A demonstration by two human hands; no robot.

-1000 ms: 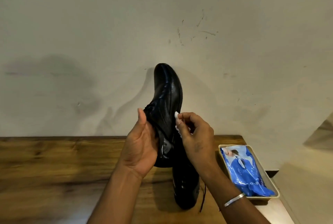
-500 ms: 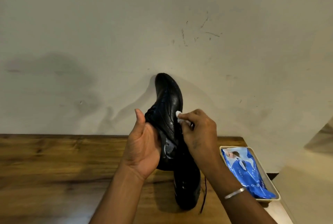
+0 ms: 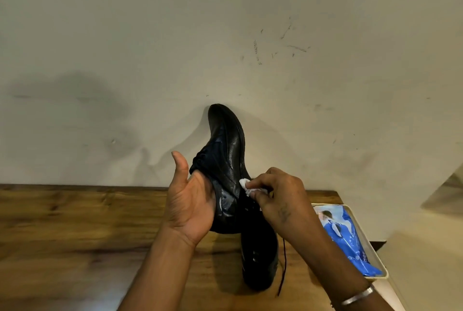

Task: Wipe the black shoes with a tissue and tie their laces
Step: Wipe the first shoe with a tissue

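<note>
Black shoe [image 3: 225, 150] is up off the table [image 3: 75, 223], heel end down in the left hand [image 3: 193, 205] and toe pointing up and away towards the wall [image 3: 125, 35]. Its long axis runs nearly upright, bowed a little to the left at the top. The left-hand grip cups the heel, palm against the shoe, thumb standing free; the fingers are hidden behind the leather. On the other flank the right hand [image 3: 278, 198] has a tight fingertip grip on a small white tissue [image 3: 245, 185], pressed on the shoe's right side about mid-length. So the wiping hand is the nearer one to that flank, and the toe lies up and away from the tissue. Looks like the next stroke wants to travel along the shoe's length. The second shoe [image 3: 260, 258] lies on the table right below, its lace [image 3: 283, 265] trailing loose and untied. A blue pack [image 3: 350, 238] sits in the tray [image 3: 383, 276] to the right.
</note>
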